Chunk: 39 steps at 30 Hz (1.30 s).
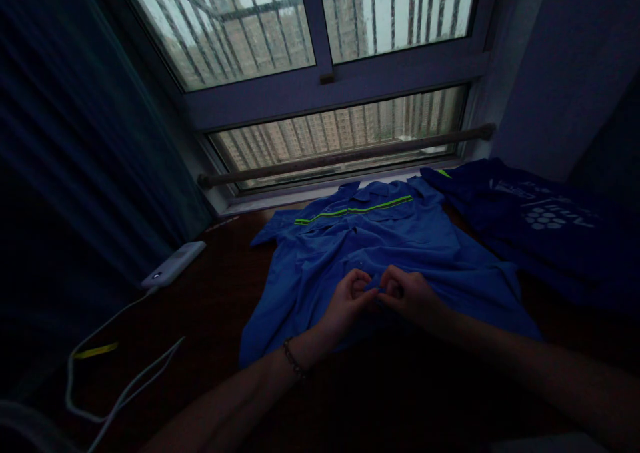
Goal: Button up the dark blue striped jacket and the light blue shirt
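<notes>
A blue short-sleeved work shirt [320,259] with a yellow-green stripe across its chest lies spread on the dark wooden surface, collar towards the window. Both hands meet at its front, near the lower hem. My left hand [353,293], with a bracelet on the wrist, pinches the shirt's fabric between thumb and curled fingers. Close against it, my right hand [410,294] pinches the same part of the cloth, the fingertips of both almost touching. Whether a button lies between the fingers is too dark to see.
A darker blue garment [540,219] with white print lies at the right. On the left are a white power bank [174,265], a white cable [120,399] and a yellow strip [96,351]. A curtain [90,139] hangs left; a barred window [340,123] stands behind.
</notes>
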{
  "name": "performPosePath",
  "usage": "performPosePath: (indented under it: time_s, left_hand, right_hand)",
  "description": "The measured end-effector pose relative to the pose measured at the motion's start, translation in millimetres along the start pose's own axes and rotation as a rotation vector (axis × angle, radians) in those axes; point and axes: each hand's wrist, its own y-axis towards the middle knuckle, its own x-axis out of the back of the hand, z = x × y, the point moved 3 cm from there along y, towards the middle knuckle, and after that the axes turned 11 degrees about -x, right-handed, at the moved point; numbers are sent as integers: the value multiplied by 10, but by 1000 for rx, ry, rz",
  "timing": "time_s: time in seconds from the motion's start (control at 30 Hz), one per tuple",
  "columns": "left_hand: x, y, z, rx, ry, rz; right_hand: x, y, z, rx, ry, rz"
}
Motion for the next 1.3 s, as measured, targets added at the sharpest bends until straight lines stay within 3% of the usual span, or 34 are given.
performPosePath:
  time_s: [0.27, 0.43, 0.7, 0.87, 1.13, 1.3]
  left_hand:
    - [18, -11, 10, 33, -161, -2]
    - [4, -9, -28, -7, -179, 38]
    - [-12, -11, -25, -53, -125, 66]
    - [-26, -11, -25, -55, -114, 93]
    - [-47, -21, -66, -47, -74, 130]
    - [-44, -7, -40, -47, 27, 176]
  right_hand:
    - [-11, 23, 17, -28, 190, 168]
    - [4, 42, 13, -117, 245, 155]
    - [-25, 19, -4, 49, -115, 60]
    - [-42, 12, -27, 51, -208, 74]
    - [-40, 52, -57, -19, -25, 95]
    - [-91, 124, -166, -175, 203, 216]
